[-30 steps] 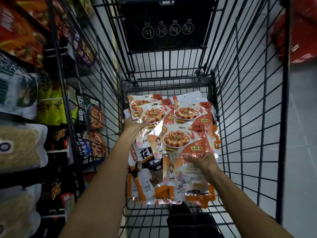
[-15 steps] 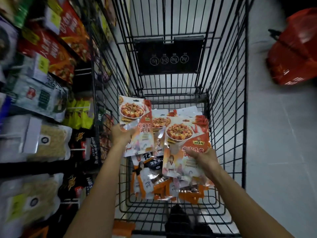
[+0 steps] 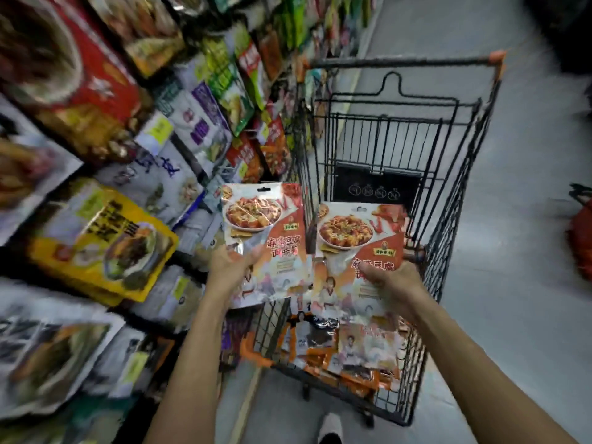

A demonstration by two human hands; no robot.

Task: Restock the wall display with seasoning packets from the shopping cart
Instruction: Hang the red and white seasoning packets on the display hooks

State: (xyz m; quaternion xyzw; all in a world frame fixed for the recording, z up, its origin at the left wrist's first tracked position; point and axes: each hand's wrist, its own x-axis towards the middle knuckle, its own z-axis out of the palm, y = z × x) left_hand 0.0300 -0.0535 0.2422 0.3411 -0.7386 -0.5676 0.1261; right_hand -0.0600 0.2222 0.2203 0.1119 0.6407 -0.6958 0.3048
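Left hand (image 3: 232, 267) and right hand (image 3: 389, 283) each grip 1 upright seasoning packet (image 3: 262, 225) over the shopping cart (image 3: 400, 63); the wall display (image 3: 105, 238) lies left, nearer the left hand.

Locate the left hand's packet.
Head view, centre: the left hand holds the left packet upright at the cart's left edge, between the wall display and the right packet.

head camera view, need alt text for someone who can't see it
A person's left hand holds one seasoning packet upright and the right hand holds a matching packet, over a black wire shopping cart with more packets lying in it. A blurred wall display of hanging food packs fills the left side.
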